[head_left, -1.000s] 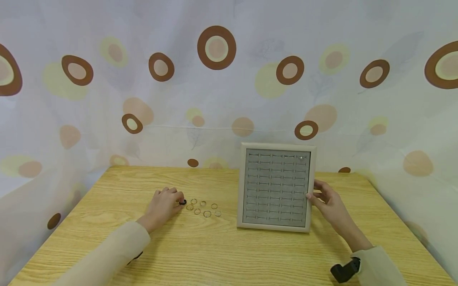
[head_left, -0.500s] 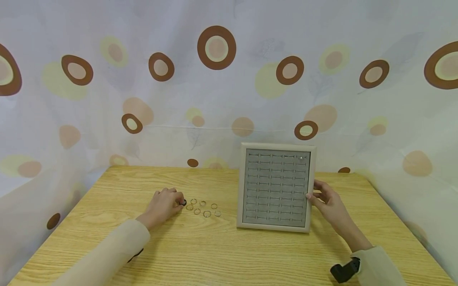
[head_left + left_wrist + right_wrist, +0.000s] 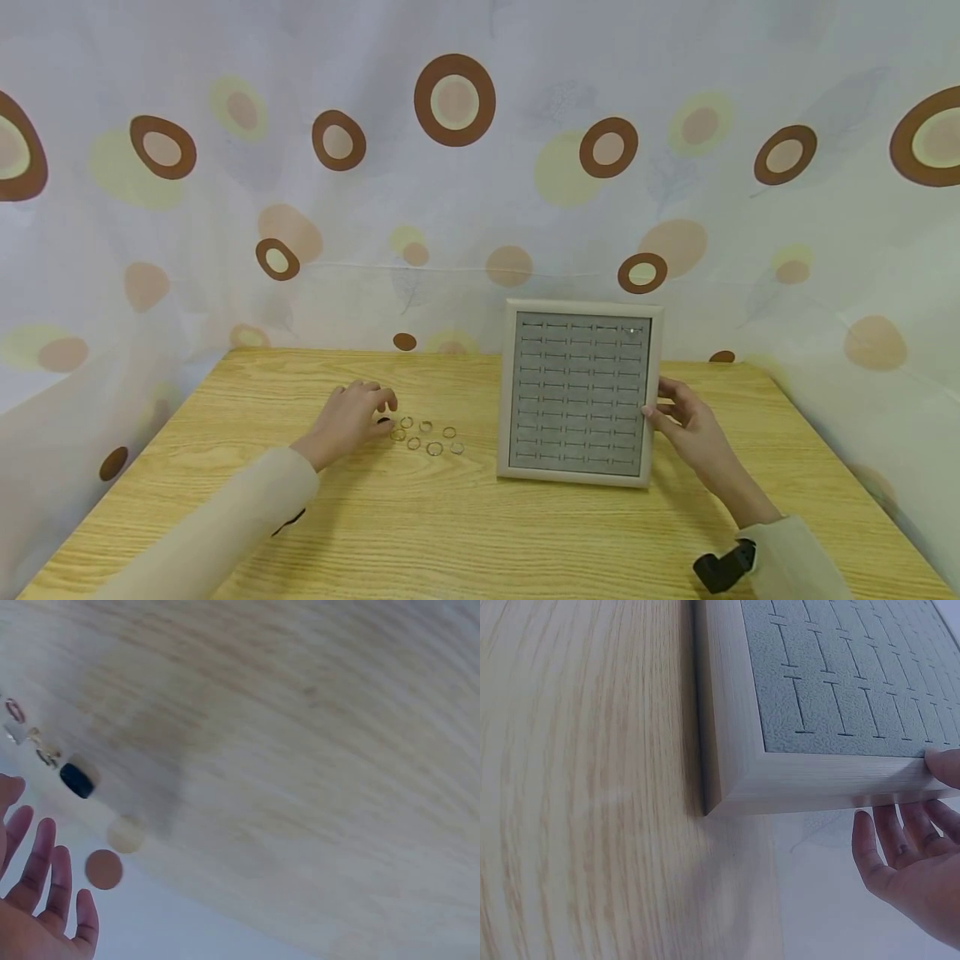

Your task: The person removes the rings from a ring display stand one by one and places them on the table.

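My left hand [image 3: 347,423] hovers low over the table at the left, its fingers spread. Just beyond the fingertips lies a black ring [image 3: 76,781], apart from them in the left wrist view. Several thin metal rings [image 3: 434,448], silver and gold toned, lie in a loose cluster to its right. A framed ring display board [image 3: 506,392], grey with rows of slots, stands tilted back. One ring with a bright stone [image 3: 632,331] sits in its top right slot. My right hand [image 3: 692,429] grips the board's right edge, thumb in front and fingers behind.
The wooden table [image 3: 480,533] ends at a patterned curtain [image 3: 480,208] at the back and sides. A black wrist camera [image 3: 723,568] sits on the right sleeve.
The left fingers have opened away from the black ring they were pinching, and the index finger has lifted. The right hand and the display board have stayed still.
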Demonstrator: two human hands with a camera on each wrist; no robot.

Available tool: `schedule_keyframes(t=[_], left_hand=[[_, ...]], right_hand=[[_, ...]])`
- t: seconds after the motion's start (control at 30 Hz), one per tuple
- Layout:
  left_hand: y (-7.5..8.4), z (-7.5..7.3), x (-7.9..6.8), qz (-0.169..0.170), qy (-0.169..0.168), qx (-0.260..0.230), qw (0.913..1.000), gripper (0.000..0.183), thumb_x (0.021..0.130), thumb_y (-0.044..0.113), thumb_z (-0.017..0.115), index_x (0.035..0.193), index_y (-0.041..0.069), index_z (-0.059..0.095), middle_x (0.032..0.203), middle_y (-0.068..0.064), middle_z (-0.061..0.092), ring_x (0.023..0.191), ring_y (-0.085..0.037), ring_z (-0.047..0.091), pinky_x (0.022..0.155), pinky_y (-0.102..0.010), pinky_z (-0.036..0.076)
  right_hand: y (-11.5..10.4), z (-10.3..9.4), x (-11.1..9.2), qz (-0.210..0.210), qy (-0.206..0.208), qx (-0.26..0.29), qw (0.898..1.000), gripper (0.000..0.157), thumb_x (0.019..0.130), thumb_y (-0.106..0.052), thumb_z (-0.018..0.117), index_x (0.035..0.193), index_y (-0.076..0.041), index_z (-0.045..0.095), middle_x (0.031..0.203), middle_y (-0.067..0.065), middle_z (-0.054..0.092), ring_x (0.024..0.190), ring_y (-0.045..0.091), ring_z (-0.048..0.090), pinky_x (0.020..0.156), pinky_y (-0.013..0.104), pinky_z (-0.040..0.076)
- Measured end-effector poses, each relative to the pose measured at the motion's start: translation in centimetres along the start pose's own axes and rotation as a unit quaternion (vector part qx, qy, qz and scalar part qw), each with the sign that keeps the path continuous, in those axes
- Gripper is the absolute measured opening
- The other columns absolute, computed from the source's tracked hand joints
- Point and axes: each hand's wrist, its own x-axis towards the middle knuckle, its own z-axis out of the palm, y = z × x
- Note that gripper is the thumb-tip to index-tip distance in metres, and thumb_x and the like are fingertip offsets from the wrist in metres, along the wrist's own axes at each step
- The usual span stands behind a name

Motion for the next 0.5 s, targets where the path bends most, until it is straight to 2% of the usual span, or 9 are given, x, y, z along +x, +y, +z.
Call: schedule_keyframes(t=[0.13,0.33,0.5], left_hand=[[1.0,-0.7,0.9,0.024,0.011,-0.003,0.9996,0.020,0.077,0.029,0.072,0.091,0.017,0.064,0.085,0.001,0.061,0.076,-0.018,0.052,0.068,-0.040,0.040],[2.8,-1.8,2.2,0.065,0.049,-0.001,0.9967,0.017,0.078,0.030,0.071,0.089,0.022,0.062,0.082,0.006,0.058,0.077,-0.015,0.052,0.068,-0.034,0.038],[4.3,-2.5,3.3,0.112,0.080,0.015,0.9904,0.016,0.079,0.032,0.069,0.090,0.022,0.062,0.084,0.007,0.059,0.075,-0.010,0.054,0.071,-0.034,0.041]], right_hand=[[0.0,0.0,0.0,-0.001,0.002,-0.001,1.000,0.049,0.093,-0.011,0.051,0.136,0.005,0.032,0.129,0.019,0.041,0.095,-0.013,0.048,0.076,0.014,0.047],[0.1,0.1,0.0,0.004,0.001,0.003,1.000,0.049,0.093,-0.013,0.051,0.135,0.004,0.032,0.123,0.003,0.044,0.096,-0.011,0.050,0.076,0.015,0.047],[0.0,0.1,-0.1,0.000,0.000,0.007,1.000,0.048,0.093,-0.011,0.050,0.135,0.004,0.032,0.128,0.016,0.042,0.096,-0.012,0.048,0.076,0.015,0.048]])
